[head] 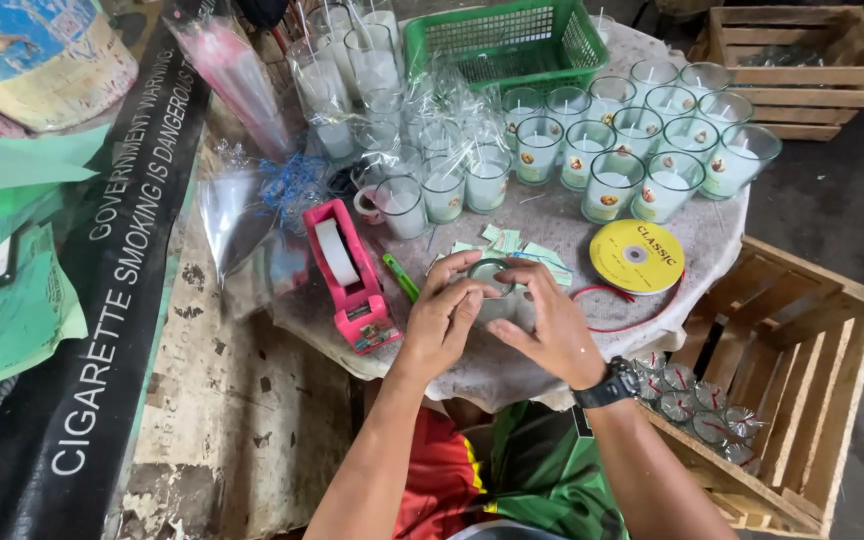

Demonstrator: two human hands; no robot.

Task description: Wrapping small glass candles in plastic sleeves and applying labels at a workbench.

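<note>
Both hands close around a small glass (493, 285) at the table's (552, 225) near edge: left hand (442, 320) pinches its rim, right hand (552, 335) cups its side. Best keep it steady and upright, clear of the tape dispenser (350, 275).

The person has two bare forearms with no sleeves on them. The left hand (442, 322) wears nothing: no ring and no band is visible. Just behind the right hand (549, 328), on the wrist, sits a black wristwatch (612, 384) with a dark round case and a black strap. Lower in the view, the clothing (512, 470) shows: it is mostly green, with a red part on the left side and a thin yellow stripe between them.
</note>
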